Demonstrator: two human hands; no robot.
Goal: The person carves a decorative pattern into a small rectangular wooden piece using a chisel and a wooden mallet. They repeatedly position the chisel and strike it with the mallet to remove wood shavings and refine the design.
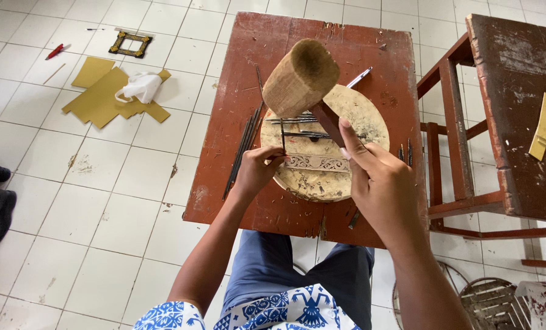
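Two hands work at the round block.
Left hand pinches an upright chisel on the carved strip; right hand grips the raised mallet, head toward the table's far edge.

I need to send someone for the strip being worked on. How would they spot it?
Start at the red-brown wooden table and find the round pale block on it. The carved strip lies flat across that block, by the left hand. Unlike the thin dark chisels nearby, it is pale, flat and patterned.
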